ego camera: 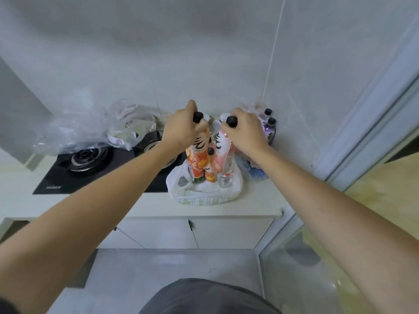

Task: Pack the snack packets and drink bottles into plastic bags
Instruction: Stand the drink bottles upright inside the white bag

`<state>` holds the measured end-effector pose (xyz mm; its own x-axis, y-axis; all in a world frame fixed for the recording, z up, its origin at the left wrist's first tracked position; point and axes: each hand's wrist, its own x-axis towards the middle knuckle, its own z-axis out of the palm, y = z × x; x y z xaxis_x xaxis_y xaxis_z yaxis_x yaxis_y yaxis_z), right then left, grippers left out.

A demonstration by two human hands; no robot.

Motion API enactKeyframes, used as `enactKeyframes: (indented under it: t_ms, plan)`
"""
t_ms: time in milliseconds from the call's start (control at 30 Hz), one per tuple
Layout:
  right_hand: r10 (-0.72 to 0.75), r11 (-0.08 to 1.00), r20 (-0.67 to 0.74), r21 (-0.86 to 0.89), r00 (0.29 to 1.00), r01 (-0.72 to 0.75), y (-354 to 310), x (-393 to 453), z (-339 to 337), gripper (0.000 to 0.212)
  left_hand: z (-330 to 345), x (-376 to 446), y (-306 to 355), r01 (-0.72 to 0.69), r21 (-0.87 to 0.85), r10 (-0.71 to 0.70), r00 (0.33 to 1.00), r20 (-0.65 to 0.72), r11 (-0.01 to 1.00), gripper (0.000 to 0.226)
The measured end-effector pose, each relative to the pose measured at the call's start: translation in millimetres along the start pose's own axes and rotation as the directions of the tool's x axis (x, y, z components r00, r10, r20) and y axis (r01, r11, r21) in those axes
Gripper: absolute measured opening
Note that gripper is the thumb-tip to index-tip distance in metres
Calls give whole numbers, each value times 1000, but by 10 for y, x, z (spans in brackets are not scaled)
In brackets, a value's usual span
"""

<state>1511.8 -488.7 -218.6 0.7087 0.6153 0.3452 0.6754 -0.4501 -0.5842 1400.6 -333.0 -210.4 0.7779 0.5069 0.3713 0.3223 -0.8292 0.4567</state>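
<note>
Orange bottle (197,158) | gripped at neck by left hand (181,130) | pink bottle (223,155) gripped by right hand (247,130) | both over white bag (204,191)

The scene is seen from one head camera, looking forward and down, near above the counter (249,200) beyond the fingers (192,107).
</note>
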Motion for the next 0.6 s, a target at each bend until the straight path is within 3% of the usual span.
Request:
enactKeyframes:
  t_ms: [267, 500, 600]
  plan:
    - [28, 995, 214, -96, 976, -7, 150, -315, 594, 26, 435, -488, -471, 77, 50, -85, 978, 188, 996, 31]
    - [90, 979, 298, -202, 950, -30, 351, -431, 1057, 25, 819, -608, -819, 97, 61, -113, 921, 373, 993, 31]
    - [120, 964, 314, -264, 942, -35, 455, -429, 1245, 28, 938, -633, -916, 94, 77, -117, 914, 389, 993, 30]
